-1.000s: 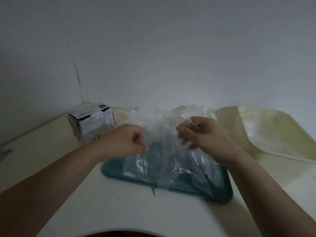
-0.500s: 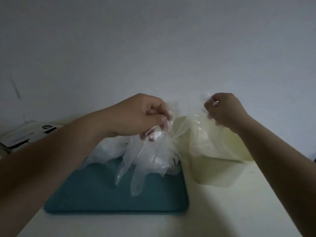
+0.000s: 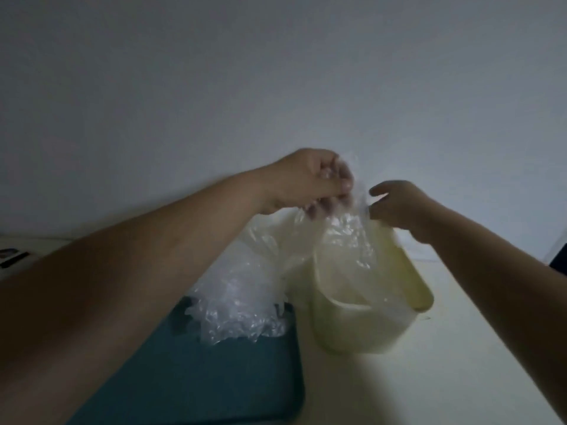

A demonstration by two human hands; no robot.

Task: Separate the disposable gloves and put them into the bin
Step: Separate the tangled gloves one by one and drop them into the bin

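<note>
Between hands, left (image 3: pixel 306 182) and right (image 3: pixel 399 207), perhaps one glove (image 3: pixel 346 240)

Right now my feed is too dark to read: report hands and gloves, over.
Left hand grips glove bunch over cream bin. Right hand at film's edge, grip unclear. Glove pile waits on teal tray. Nothing blocking bin.

plain, dimly lit indoor room; home or workroom cannot be told. indicators: a bare pale wall (image 3: pixel 276 87), a cream tabletop (image 3: pixel 445 378) set against it, a teal tray (image 3: pixel 214 378) bearing heaped disposable gloves (image 3: pixel 239 305), and a pale yellow plastic bin (image 3: pixel 425 291).
</note>
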